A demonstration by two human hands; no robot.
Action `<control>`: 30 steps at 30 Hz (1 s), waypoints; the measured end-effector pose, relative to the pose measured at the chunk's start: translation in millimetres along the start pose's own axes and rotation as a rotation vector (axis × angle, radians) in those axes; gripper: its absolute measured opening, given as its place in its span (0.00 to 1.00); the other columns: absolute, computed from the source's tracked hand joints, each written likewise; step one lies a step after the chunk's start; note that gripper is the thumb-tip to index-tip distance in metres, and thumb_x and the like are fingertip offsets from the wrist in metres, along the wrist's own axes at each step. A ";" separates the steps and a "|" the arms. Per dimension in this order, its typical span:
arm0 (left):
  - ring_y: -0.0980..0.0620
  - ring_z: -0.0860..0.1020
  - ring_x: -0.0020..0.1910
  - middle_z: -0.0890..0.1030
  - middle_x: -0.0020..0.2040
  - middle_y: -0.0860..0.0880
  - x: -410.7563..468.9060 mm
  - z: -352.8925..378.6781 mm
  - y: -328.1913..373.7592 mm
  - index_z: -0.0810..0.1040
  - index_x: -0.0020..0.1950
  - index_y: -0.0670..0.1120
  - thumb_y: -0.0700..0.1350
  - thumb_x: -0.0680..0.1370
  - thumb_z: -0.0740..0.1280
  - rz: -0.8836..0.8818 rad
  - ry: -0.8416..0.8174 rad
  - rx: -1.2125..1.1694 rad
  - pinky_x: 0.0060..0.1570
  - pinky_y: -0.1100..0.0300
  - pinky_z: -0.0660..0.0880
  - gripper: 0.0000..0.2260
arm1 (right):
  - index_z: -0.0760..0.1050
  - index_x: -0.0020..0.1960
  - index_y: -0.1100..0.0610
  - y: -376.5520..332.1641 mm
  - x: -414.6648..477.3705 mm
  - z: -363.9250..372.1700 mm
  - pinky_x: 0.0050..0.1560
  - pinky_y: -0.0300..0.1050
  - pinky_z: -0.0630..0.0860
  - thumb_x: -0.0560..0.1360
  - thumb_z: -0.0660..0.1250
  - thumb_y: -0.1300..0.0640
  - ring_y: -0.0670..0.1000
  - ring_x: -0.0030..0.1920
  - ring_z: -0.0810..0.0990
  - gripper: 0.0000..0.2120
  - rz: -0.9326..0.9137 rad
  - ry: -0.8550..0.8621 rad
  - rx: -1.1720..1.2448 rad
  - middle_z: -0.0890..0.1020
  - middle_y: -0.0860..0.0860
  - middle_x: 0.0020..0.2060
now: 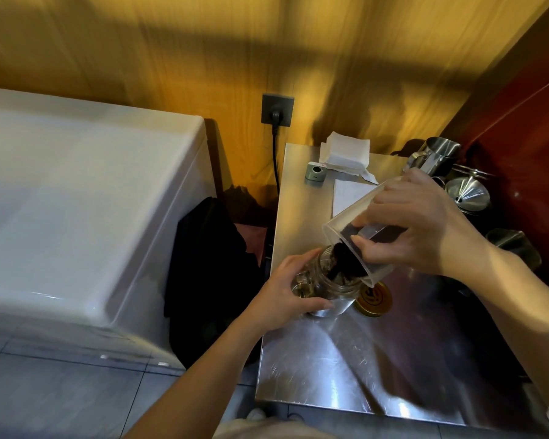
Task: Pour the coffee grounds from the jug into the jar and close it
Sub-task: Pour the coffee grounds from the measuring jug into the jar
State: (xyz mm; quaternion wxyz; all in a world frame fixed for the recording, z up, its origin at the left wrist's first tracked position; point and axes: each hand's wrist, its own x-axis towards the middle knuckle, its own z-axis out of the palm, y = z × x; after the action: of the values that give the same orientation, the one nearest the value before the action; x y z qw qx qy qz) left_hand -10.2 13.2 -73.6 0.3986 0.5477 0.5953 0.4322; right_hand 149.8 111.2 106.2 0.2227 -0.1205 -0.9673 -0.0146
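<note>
My right hand (419, 223) grips a clear plastic jug (349, 217), tilted steeply with its mouth down over a glass jar (333, 286). Dark coffee grounds (343, 258) slide from the jug's lip into the jar's open mouth. The jar stands near the left edge of a steel table (346, 359), and my left hand (286, 293) is wrapped around its side. A gold lid (374, 300) lies flat on the table just right of the jar, partly under the jug.
Steel pitchers (438, 153) and a funnel (469, 191) crowd the table's right back. Folded white paper (346, 153) and a small grey device (315, 172) sit at the back. A white chest appliance (76, 201) stands left, with a black cloth (210, 264) in the gap.
</note>
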 end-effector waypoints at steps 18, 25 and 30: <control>0.71 0.67 0.60 0.70 0.63 0.57 0.7 -0.5 -1.4 0.63 0.67 0.71 0.60 0.62 0.77 -0.005 0.004 -0.012 0.53 0.78 0.64 0.37 | 0.81 0.36 0.61 1.1 0.2 -1.3 0.38 0.49 0.64 0.70 0.63 0.46 0.56 0.30 0.76 0.18 0.036 -0.015 0.004 0.81 0.55 0.28; 0.72 0.67 0.60 0.69 0.62 0.63 2.3 1.8 -5.6 0.63 0.65 0.74 0.61 0.62 0.77 -0.011 0.014 -0.003 0.53 0.76 0.65 0.36 | 0.81 0.35 0.60 1.1 1.1 2.5 0.39 0.49 0.65 0.70 0.63 0.47 0.56 0.30 0.78 0.17 0.000 -0.039 0.001 0.81 0.54 0.27; 0.74 0.66 0.59 0.68 0.62 0.65 2.6 2.5 -5.6 0.62 0.65 0.74 0.61 0.63 0.77 -0.015 0.022 0.010 0.53 0.75 0.64 0.36 | 0.81 0.35 0.60 2.6 2.4 2.1 0.38 0.48 0.64 0.70 0.63 0.47 0.56 0.30 0.78 0.18 -0.010 -0.018 -0.004 0.81 0.55 0.27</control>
State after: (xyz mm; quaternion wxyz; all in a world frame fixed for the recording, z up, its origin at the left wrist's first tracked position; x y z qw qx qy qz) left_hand -9.7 15.8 -79.7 0.3925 0.5406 0.6057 0.4322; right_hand 147.4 114.4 105.3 0.2135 -0.1161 -0.9699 -0.0167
